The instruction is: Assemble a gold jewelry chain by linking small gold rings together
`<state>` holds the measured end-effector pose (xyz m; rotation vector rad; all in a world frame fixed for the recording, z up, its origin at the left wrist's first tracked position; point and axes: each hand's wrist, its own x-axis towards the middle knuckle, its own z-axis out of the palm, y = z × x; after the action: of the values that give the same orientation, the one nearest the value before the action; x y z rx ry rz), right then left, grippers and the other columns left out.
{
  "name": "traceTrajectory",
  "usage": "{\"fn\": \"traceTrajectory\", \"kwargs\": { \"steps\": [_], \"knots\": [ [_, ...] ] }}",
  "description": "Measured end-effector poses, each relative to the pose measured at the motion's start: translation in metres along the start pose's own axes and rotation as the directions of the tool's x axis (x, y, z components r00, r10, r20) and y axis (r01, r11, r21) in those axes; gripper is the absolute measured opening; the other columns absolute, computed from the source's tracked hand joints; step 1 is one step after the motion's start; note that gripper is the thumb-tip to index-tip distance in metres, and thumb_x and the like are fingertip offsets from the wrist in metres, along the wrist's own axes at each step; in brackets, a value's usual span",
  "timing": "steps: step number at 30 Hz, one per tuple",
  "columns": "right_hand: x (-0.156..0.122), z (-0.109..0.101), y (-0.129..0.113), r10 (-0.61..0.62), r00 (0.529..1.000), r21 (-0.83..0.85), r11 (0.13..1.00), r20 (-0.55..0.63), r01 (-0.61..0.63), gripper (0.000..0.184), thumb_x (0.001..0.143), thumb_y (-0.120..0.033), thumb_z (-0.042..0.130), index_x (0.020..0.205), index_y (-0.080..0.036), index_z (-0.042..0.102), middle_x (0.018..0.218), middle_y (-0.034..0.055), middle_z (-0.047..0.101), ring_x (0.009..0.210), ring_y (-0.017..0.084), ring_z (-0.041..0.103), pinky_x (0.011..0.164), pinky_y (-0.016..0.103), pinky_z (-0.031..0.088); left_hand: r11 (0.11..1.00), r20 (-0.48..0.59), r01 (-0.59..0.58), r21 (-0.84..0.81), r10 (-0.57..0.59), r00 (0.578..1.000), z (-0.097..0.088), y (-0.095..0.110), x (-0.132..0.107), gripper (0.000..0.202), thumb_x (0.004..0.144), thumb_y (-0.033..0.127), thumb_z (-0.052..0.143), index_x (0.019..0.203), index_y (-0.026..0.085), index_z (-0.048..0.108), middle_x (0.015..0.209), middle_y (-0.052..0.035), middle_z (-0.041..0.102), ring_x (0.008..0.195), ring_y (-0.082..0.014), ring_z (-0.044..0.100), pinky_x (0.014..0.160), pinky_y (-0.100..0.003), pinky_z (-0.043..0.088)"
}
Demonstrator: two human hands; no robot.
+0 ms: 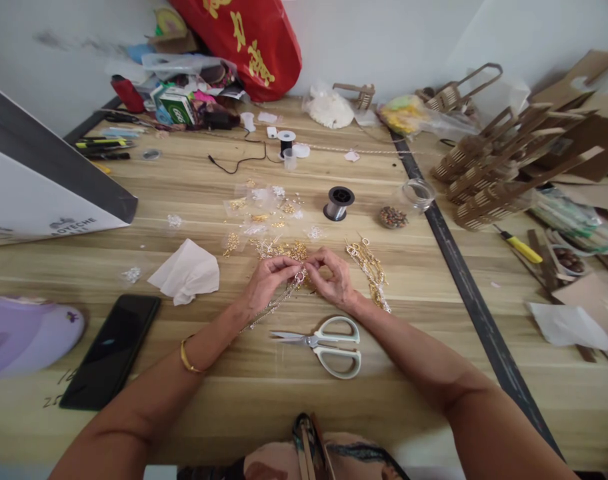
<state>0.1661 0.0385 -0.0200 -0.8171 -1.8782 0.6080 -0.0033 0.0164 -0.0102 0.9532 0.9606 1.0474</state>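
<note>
My left hand (267,280) and my right hand (333,277) meet over the middle of the wooden table (264,387), fingertips pinched together on a small ring at the end of a thin chain (274,303). The chain trails back toward me under my left wrist. A heap of small gold parts (284,250) lies just beyond my fingers. Several finished gold chains (370,270) lie right of my right hand. White-handled scissors (324,340) rest on the table between my forearms.
A black phone (111,350) and a crumpled tissue (187,273) lie to the left. A wire spool (338,202) and a bead jar (414,197) stand beyond. Wooden baskets (489,167) pile up at the right, a white box (39,193) at the left.
</note>
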Motion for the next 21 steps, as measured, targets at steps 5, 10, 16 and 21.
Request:
{"fn": "traceTrajectory", "kwargs": {
  "steps": [5, 10, 16, 21],
  "knots": [
    [0.0029, -0.0012, -0.0043, 0.098, 0.995, 0.068, 0.993, 0.019, -0.099, 0.008, 0.085, -0.024, 0.053, 0.079, -0.018, 0.055, 0.068, -0.0001, 0.053, 0.062, 0.012, 0.05, 0.059, 0.026, 0.044, 1.0, -0.025, 0.006, -0.022, -0.007, 1.0, 0.0, -0.0001, 0.0009, 0.015, 0.069, 0.026, 0.073, 0.077, 0.014, 0.07, 0.069, -0.0015, 0.065, 0.065, -0.0107, 0.056, 0.067, -0.024, 0.043],
    [0.005, -0.0014, -0.0061, 0.165, 0.986, 0.119, 0.979, 0.016, -0.166, 0.01, 0.085, -0.025, 0.053, 0.078, -0.018, 0.055, 0.067, 0.0001, 0.053, 0.063, 0.012, 0.05, 0.059, 0.026, 0.044, 0.999, -0.043, 0.014, -0.046, -0.016, 0.999, -0.0009, 0.0001, 0.0015, 0.016, 0.068, 0.026, 0.074, 0.077, 0.014, 0.069, 0.07, -0.0015, 0.066, 0.066, -0.0115, 0.058, 0.068, -0.025, 0.044],
    [0.0046, -0.0017, -0.0063, 0.18, 0.983, 0.132, 0.974, 0.031, -0.182, 0.011, 0.084, -0.026, 0.054, 0.078, -0.018, 0.056, 0.069, 0.0002, 0.054, 0.064, 0.012, 0.051, 0.06, 0.026, 0.045, 0.999, -0.034, 0.007, -0.032, -0.008, 0.999, -0.0013, -0.0001, 0.0016, 0.016, 0.068, 0.026, 0.073, 0.078, 0.014, 0.069, 0.071, -0.0013, 0.067, 0.067, -0.0107, 0.059, 0.068, -0.024, 0.044],
    [0.0059, -0.0022, -0.0067, 0.23, 0.971, 0.184, 0.954, 0.068, -0.238, 0.011, 0.085, -0.026, 0.053, 0.08, -0.017, 0.056, 0.071, 0.0008, 0.055, 0.065, 0.012, 0.051, 0.06, 0.025, 0.044, 1.0, -0.033, 0.008, -0.027, -0.008, 0.999, -0.0022, -0.0012, 0.0021, 0.014, 0.069, 0.025, 0.073, 0.077, 0.014, 0.069, 0.071, -0.0011, 0.066, 0.066, -0.0103, 0.058, 0.066, -0.023, 0.043]
  ]
}}
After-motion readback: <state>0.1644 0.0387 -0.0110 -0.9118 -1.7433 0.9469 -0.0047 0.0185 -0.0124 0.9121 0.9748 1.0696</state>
